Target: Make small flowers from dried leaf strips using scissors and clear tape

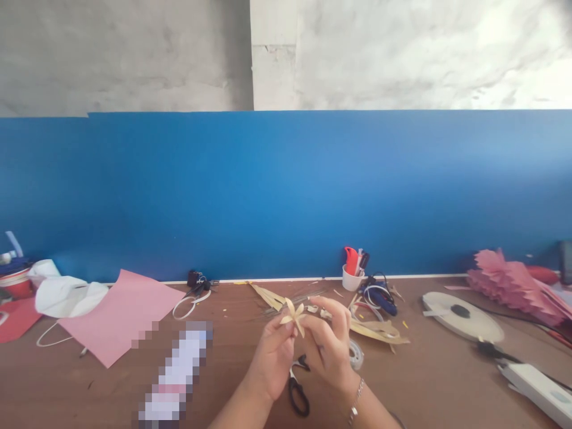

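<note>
A small cream-coloured flower point(294, 317) with narrow pointed petals, seemingly of paper, is held up above the table. My left hand point(273, 354) pinches it from below between thumb and fingers. From the other side my right hand point(329, 339) is curled in, its index fingertip at the flower's right petals; its thumb is mostly hidden. Below the hands lie scissors point(298, 396) with black handles, partly covered. A roll of clear tape point(356, 355) sits just beyond my right hand. Pale yellow strips point(379, 331) lie behind the hands.
Pink paper point(120, 319) and a white cloth-like item point(69, 296) lie at left. A white cup point(352, 278) holds red-handled tools. At right are a round off-white disc point(462, 316), folded pink paper point(513, 286) and a white power strip point(538, 390). A blue partition point(286, 196) borders the table.
</note>
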`<move>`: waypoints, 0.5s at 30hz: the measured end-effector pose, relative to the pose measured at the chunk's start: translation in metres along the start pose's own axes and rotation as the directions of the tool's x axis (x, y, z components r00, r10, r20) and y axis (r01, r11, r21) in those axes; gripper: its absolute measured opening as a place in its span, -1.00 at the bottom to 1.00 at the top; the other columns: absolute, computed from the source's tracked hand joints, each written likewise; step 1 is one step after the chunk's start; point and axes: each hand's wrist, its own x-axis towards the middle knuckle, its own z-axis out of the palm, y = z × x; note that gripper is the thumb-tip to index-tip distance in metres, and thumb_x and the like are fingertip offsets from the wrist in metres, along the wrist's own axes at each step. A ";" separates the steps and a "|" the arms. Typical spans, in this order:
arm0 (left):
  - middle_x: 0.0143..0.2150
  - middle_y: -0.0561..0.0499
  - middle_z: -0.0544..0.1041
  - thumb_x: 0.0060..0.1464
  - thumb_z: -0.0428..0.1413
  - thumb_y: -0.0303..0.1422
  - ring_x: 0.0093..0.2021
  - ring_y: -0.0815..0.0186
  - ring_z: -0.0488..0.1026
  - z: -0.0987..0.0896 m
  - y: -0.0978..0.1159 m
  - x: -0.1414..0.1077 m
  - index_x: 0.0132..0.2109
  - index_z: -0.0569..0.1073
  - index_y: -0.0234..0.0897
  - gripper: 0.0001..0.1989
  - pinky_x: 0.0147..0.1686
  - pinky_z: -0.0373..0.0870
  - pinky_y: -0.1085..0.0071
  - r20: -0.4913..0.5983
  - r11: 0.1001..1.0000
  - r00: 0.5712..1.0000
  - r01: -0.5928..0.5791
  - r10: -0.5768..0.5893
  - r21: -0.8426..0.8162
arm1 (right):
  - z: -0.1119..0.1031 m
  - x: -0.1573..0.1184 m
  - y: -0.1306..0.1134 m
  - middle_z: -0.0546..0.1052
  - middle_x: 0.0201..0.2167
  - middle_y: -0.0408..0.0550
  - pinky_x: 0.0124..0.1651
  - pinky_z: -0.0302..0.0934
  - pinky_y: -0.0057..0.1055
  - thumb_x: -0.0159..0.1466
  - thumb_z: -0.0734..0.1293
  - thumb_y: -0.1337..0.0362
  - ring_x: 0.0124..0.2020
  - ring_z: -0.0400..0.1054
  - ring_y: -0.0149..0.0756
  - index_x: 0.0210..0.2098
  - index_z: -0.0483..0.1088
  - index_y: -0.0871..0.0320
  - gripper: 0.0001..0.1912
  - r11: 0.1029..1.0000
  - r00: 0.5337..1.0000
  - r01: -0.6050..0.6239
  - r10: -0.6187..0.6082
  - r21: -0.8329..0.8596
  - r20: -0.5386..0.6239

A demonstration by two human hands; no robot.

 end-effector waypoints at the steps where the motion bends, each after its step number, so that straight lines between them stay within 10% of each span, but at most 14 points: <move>1: -0.42 0.01 0.44 -0.07 0.26 -0.41 -0.22 0.25 0.35 0.000 0.001 0.000 -0.43 0.55 -0.29 -0.95 -0.03 0.18 0.33 0.005 1.000 1.000 -0.006 0.006 0.012 | -0.001 0.000 0.000 0.32 -0.06 -0.02 -0.11 0.11 -0.16 0.19 0.22 0.51 -0.11 0.24 -0.15 -0.34 0.38 0.05 -0.78 1.000 1.000 0.015 -0.015 -0.003 -0.002; 15: -0.29 -0.06 0.51 -0.15 0.30 -0.35 -0.04 0.09 0.33 -0.003 0.004 0.002 -0.42 0.58 -0.28 -0.90 0.08 0.12 0.23 -0.028 0.993 0.999 -0.035 0.039 0.116 | 0.000 0.002 0.003 0.36 -0.09 0.06 -0.10 0.17 -0.11 0.18 0.28 0.45 -0.09 0.26 -0.12 -0.12 0.22 0.09 -0.71 0.999 0.999 0.009 -0.008 0.038 -0.040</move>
